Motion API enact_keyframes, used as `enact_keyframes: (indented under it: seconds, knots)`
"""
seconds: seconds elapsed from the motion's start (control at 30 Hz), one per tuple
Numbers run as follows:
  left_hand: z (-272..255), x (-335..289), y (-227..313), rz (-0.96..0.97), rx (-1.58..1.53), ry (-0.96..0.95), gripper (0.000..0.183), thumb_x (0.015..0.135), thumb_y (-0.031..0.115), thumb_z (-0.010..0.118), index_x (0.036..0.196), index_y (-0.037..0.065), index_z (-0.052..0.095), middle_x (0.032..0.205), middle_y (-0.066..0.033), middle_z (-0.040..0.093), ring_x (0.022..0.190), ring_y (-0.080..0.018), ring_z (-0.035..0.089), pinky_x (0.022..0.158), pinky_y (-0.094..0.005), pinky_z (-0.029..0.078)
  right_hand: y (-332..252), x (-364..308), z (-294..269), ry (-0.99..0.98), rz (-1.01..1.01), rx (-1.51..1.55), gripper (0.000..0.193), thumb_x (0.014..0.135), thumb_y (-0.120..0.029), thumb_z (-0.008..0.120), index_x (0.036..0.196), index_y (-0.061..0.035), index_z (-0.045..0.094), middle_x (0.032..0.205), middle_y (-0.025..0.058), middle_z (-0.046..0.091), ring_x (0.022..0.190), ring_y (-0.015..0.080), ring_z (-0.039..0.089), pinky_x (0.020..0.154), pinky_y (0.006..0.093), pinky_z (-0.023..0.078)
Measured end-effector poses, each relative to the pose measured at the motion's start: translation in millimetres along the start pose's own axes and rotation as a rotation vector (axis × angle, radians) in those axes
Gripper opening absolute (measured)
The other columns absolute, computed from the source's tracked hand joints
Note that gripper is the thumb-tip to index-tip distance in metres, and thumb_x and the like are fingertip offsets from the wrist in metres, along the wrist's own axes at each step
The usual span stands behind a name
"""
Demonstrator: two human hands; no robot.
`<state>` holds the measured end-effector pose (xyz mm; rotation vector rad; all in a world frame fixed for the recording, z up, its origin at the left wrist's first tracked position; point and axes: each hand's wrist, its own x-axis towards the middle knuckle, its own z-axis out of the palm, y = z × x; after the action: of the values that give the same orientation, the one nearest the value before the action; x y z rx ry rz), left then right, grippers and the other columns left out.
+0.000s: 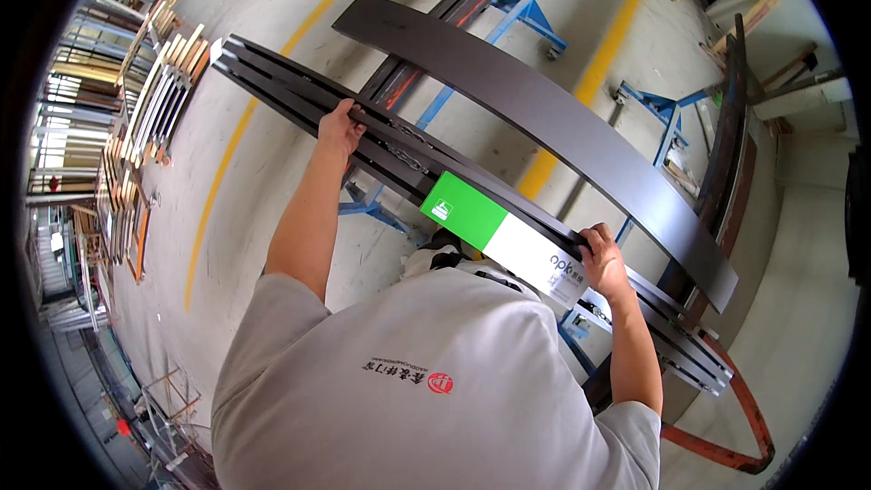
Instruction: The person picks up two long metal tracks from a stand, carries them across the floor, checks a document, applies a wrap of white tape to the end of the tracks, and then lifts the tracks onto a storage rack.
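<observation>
A bundle of long dark metal profiles runs slantwise in front of me, from far left to near right. My left hand is closed round its upper part, fingertips over the far edge. Farther right, my right hand has its fingers curled over the dark far edge, beside the end of a long green and white box. The box lies along the profiles between my hands; whether the right palm touches it is hard to tell. Metal hardware resembling chain shows in the profiles between the left hand and the box.
Just beyond, a wide dark grey flat strip lies across dark rails on blue wheeled stands. Racks and stacked profiles line the left side. Yellow lines mark the floor. An orange-brown curved band is at near right.
</observation>
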<state>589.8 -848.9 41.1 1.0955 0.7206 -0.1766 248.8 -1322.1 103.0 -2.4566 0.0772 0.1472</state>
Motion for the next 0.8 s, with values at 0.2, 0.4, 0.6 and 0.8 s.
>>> enact_keyframes:
  seconds: [0.2, 0.4, 0.6, 0.8]
  knots:
    - [18.1, 24.8, -11.4, 0.005, 0.399, 0.038, 0.014, 0.088, 0.011, 0.074, 0.087, 0.001, 0.064, 0.068, -0.0060, 0.056, 0.051, -0.0217, 0.053, 0.044, -0.0353, 0.041, 8.7, -15.3, 14.2, -0.012, 0.235, 0.112, 0.025, 0.083, 0.001, 0.065, 0.108, 0.0020, 0.068, 0.106, 0.0196, 0.062, 0.096, 0.0410, 0.064, 0.086, 0.0430, 0.053]
    - [-0.6, 61.9, -16.9, -0.129, 0.489, -0.163, 0.023, 0.095, 0.027, 0.068, 0.090, 0.005, 0.070, 0.068, -0.0019, 0.056, 0.059, -0.0161, 0.056, 0.052, -0.0336, 0.046, 18.6, -24.7, 23.5, -0.029, 0.349, -0.026, 0.026, 0.085, -0.011, 0.067, 0.109, -0.0013, 0.069, 0.106, 0.0194, 0.065, 0.101, 0.0408, 0.063, 0.088, 0.0491, 0.053]
    - [-18.1, 99.5, 12.5, -0.151, 0.875, 0.006, 0.038, 0.091, 0.041, 0.071, 0.073, 0.012, 0.056, 0.053, 0.0003, 0.045, 0.042, -0.0117, 0.043, 0.036, -0.0241, 0.030, 18.4, -19.6, 22.5, -0.006, 0.174, -0.286, 0.016, 0.083, -0.012, 0.065, 0.097, -0.0058, 0.071, 0.100, 0.0100, 0.067, 0.104, 0.0295, 0.064, 0.095, 0.0403, 0.049]
    - [-18.1, 88.5, 3.6, -0.124, 0.856, 0.079, 0.041, 0.092, 0.043, 0.069, 0.070, 0.013, 0.052, 0.052, 0.0008, 0.042, 0.041, -0.0117, 0.039, 0.036, -0.0238, 0.027, 3.1, -27.1, 13.1, -0.034, 0.142, -0.459, 0.025, 0.085, -0.015, 0.057, 0.105, -0.0091, 0.071, 0.104, 0.0111, 0.067, 0.109, 0.0297, 0.062, 0.097, 0.0389, 0.046]
